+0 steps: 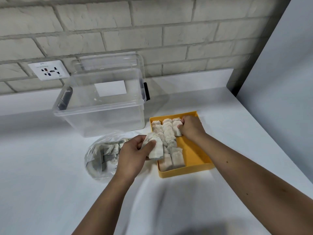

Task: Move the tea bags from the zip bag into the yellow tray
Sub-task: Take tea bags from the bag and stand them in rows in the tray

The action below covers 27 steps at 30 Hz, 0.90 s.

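Note:
A yellow tray [194, 153] lies on the white counter, right of centre. Rows of pale tea bags [169, 134] fill its left half. My right hand [190, 126] is inside the tray near its far edge, shut on a tea bag [177, 131] at the right end of the rows. My left hand [133, 151] hovers at the tray's left rim, gripping a small stack of tea bags [156, 149]. The clear zip bag [100, 155] lies to the left of the tray with several tea bags still inside, partly hidden by my left hand.
A clear plastic storage box [101, 106] with dark latches stands behind the zip bag, its lid leaning on the brick wall. A wall socket [49, 70] sits at the left. A grey panel [279, 56] closes off the counter's right side.

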Motion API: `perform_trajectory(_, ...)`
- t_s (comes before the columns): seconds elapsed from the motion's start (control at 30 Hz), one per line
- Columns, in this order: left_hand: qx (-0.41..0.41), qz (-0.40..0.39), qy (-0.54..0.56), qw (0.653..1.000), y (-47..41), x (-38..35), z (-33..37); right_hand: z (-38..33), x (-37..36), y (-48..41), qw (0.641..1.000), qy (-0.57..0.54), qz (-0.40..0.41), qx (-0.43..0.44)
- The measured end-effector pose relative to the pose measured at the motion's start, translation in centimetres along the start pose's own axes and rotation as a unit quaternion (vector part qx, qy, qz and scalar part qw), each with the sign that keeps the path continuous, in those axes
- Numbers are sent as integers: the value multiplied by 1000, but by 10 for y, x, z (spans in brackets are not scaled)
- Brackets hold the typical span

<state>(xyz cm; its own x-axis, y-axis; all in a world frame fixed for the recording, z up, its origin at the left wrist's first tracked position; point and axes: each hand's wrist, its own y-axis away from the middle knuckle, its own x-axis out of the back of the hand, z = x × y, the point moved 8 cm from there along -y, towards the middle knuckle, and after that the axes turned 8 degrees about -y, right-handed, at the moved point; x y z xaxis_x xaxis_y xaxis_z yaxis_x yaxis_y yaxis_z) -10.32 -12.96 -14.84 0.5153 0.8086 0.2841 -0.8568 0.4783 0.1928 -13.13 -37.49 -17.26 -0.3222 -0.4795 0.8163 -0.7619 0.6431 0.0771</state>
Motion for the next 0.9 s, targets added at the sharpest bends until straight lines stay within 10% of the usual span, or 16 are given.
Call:
perform_trajectory(0.27,54,-15,113,992,-3,-10,-6,-11,26,50,982,-163,72,56)
perform_trajectory(0.4,52,-18,133,990,-1,-16,-4,-30,15,99,925,-377,-36,17)
perform_trajectory(0.9,108,-95,200,969,16,-31,-4,-21,15,120,895,-446,-14,-13)
